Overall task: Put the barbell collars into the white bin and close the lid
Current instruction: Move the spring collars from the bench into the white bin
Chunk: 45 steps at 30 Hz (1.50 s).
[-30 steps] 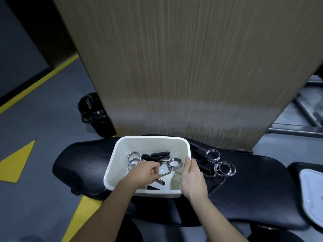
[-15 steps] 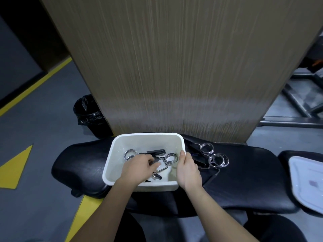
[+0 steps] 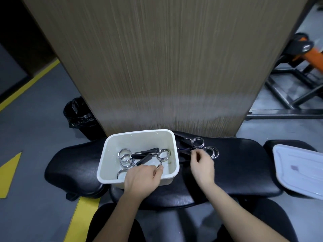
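Observation:
The white bin (image 3: pixel 139 134) stands open on a black padded bench (image 3: pixel 244 165). Several chrome spring barbell collars (image 3: pixel 125 157) with black handles lie inside it. My left hand (image 3: pixel 142 179) hangs over the bin's front rim with its fingers curled against the wire handle of one collar (image 3: pixel 163 154); a grip on it cannot be made out. Two more collars (image 3: pixel 197 142) (image 3: pixel 213 151) lie on the bench just right of the bin. My right hand (image 3: pixel 202 165), slightly blurred, hovers beside them with fingers apart and nothing in it. The white lid (image 3: pixel 300 172) lies at the far right.
A wide wood-grain pillar (image 3: pixel 157 67) rises directly behind the bench. A bin lined with a black bag (image 3: pixel 78 112) stands on the grey floor at the left. Metal gym frames (image 3: pixel 288 98) occupy the right background. Yellow floor markings (image 3: pixel 10 172) lie to the left.
My right hand has left the bin's right rim and moved right toward the collars on the bench. My left hand has drawn back from the bin's middle to its front rim.

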Each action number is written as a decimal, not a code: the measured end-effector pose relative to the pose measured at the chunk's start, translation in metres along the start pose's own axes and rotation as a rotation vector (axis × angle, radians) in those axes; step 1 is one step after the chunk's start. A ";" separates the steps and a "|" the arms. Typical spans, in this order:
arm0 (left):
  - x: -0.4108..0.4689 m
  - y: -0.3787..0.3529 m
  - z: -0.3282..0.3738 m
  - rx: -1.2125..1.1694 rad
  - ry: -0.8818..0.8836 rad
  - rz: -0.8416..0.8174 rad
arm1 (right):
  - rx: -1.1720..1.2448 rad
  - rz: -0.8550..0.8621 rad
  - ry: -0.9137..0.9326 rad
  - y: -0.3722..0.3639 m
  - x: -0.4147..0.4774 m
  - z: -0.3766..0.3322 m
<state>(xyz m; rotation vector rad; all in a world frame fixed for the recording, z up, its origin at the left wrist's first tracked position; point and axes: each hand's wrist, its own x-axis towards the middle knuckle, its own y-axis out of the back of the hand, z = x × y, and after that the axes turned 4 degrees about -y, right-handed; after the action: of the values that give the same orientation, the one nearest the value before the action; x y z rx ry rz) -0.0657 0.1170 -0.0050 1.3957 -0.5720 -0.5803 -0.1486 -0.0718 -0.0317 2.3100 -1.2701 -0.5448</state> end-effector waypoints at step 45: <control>-0.006 0.071 -0.027 -0.271 -0.126 -0.021 | 0.648 -0.556 0.250 0.051 -0.024 -0.068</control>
<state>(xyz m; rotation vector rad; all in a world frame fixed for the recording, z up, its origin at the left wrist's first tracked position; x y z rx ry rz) -0.0486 0.1470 0.0635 1.1160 -0.5575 -0.7379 -0.1587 -0.0630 0.0558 3.1742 -0.7338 0.0240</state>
